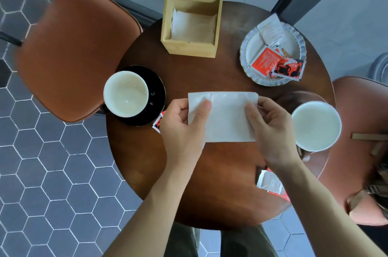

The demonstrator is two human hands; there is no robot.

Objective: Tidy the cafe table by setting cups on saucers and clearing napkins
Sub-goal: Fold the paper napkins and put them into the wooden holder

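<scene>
Both hands, left (180, 122) and right (270, 128), pinch a white napkin (226, 118) by its ends above the bench (210, 172). Left of the napkin, a cup (126, 94) sits on a black saucer (157, 88); another cup (316, 126) stands right.

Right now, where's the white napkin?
Head view: the napkin is held over the table's middle, left hand pinching its left edge, right hand its right, between the two cups and nearer than the wooden holder.
</scene>
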